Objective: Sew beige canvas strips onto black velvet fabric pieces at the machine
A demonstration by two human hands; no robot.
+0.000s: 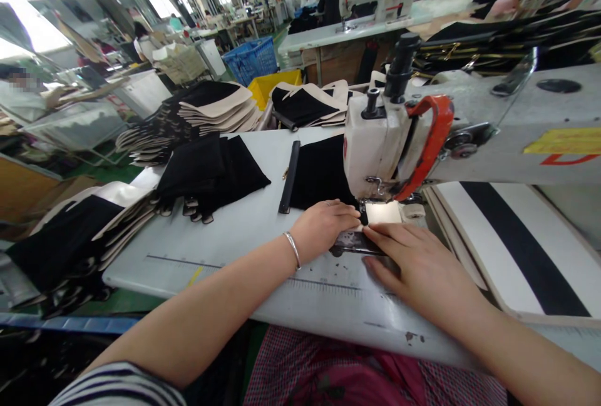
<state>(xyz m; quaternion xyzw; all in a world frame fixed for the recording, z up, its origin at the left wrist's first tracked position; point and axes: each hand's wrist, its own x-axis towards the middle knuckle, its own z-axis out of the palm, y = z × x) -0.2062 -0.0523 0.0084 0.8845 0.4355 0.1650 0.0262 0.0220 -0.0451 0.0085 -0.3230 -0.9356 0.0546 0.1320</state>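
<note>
A black fabric piece [319, 165] lies on the machine bed with its right end beneath the head of a white sewing machine [375, 149]. My left hand [323, 228] rests flat on its near edge, fingers stretched toward the presser foot. Just right of the needle area, my right hand [413, 256] is open, its index fingertip beside the left fingers and its thumb apart on the metal plate [352, 243]. A small pale piece [384, 213] shows under the machine's light. The needle and what lies under the fingertips are hidden. A dark strip [290, 177] runs along the fabric's left edge.
Folded black pieces [211, 168] lie left on the white table [235, 256]. Beyond them are stacked black and beige panels [220, 109], a yellow bin [272, 87] and a blue basket [251, 59]. White panels with a black stripe [521, 246] lie right, below the machine arm.
</note>
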